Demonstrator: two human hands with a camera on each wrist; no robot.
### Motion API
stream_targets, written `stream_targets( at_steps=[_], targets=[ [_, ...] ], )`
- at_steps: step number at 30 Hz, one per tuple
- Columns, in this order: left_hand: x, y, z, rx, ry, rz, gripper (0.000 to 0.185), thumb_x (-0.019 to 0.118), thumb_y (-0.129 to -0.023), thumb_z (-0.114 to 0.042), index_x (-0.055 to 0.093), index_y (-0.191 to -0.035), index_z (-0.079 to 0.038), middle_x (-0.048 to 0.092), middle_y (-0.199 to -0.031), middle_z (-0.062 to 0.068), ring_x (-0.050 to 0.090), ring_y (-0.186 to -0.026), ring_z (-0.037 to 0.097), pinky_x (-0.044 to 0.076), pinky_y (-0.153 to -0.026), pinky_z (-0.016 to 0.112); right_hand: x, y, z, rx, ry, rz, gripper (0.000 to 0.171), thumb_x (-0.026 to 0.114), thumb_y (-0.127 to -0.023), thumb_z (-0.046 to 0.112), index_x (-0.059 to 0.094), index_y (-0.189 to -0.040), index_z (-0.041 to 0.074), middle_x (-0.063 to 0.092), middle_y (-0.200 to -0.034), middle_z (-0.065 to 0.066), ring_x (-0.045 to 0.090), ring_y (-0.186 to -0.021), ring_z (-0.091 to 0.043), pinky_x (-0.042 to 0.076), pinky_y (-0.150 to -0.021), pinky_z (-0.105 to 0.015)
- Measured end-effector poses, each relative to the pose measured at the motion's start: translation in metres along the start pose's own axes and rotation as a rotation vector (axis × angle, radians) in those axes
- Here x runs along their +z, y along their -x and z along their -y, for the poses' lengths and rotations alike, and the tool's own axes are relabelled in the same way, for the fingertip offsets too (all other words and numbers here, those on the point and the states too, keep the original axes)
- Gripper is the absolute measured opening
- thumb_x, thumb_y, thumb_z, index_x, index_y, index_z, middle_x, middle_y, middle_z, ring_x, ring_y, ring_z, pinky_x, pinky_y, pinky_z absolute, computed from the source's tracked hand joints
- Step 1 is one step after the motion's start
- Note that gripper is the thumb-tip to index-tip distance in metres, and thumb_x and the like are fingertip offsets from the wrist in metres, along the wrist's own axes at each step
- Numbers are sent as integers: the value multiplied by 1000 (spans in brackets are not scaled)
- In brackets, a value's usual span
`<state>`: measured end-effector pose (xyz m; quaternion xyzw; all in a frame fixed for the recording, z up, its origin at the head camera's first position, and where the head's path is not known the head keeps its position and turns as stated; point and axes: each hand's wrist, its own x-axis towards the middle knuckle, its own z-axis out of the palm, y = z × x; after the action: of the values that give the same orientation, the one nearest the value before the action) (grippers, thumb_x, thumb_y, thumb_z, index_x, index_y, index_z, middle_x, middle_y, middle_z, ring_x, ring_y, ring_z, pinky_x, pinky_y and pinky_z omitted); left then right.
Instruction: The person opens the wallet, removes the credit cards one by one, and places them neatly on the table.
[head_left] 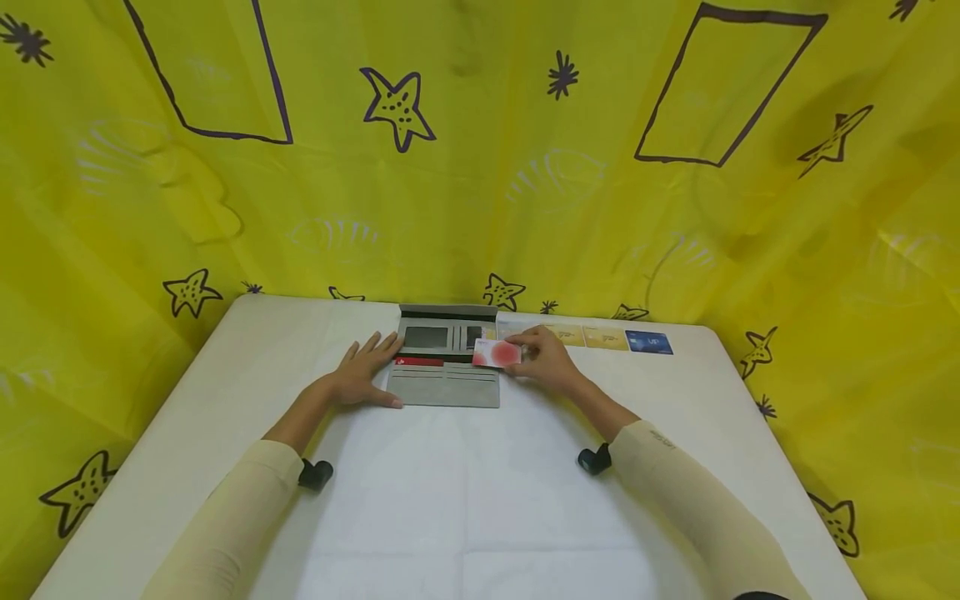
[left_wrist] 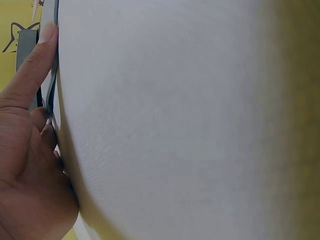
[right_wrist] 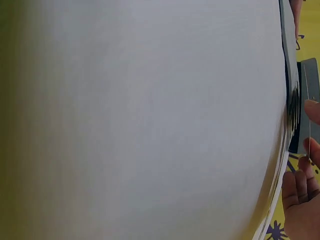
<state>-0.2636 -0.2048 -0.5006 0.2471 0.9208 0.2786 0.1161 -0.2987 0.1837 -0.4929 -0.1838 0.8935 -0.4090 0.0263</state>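
A grey wallet point(head_left: 444, 392) lies unfolded on the white table, its card slots facing up. A red card point(head_left: 420, 362) shows along the top of the lower panel's left slots. My left hand point(head_left: 358, 375) rests at the wallet's left side, fingers spread and thumb on its lower left corner. My right hand point(head_left: 549, 363) pinches a white card with a red circle point(head_left: 497, 353) between thumb and fingers, over the wallet's right side. In the right wrist view that card appears edge-on as a thin line, with the right hand point(right_wrist: 302, 200) at the frame's edge.
To the right of the wallet, a row of cards lies along the table's back: a pale one partly covered, yellow cards point(head_left: 606, 337) and a blue card point(head_left: 648, 342). A yellow curtain point(head_left: 465, 208) with drawn starfish hangs behind the white table point(head_left: 420, 517).
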Motion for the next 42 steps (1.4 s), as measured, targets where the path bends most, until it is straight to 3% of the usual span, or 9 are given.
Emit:
stream_targets(
  at_steps=[6, 12, 24, 42],
  targets=[
    [2, -4, 3, -23, -9, 7, 122, 87, -80, -52, 17, -168, -6, 8, -175, 18, -7, -159, 42, -13, -123, 61, -9, 2, -9, -5, 18, -6, 51, 92, -82, 14, 75, -129, 4, 60, -115, -13, 51, -98, -28, 45, -83, -38],
    [6, -5, 10, 3, -17, -7, 123, 86, -80, -56, 17, -168, -5, 9, -175, 19, -6, -159, 43, -11, -123, 63, -16, 4, -18, -2, 44, 10, 53, 90, -84, 17, 73, -133, 5, 60, -122, -14, 52, -103, -30, 45, -88, -40],
    [0, 0, -6, -15, -23, -3, 117, 88, -83, -45, 19, -167, -1, 11, -174, 21, -3, -158, 46, -7, -123, 66, -26, 9, -26, 17, 40, 35, 52, 86, -88, 15, 70, -136, 3, 59, -125, -15, 51, -105, -31, 44, -90, -42],
    [-2, 1, -8, -16, -28, 1, 117, 88, -83, -46, 19, -167, -1, 11, -174, 22, -3, -158, 46, -7, -122, 66, -31, 10, -31, 8, 39, 45, 45, 84, -89, 7, 70, -130, -1, 60, -131, -19, 53, -107, -33, 46, -97, -46]
  ],
)
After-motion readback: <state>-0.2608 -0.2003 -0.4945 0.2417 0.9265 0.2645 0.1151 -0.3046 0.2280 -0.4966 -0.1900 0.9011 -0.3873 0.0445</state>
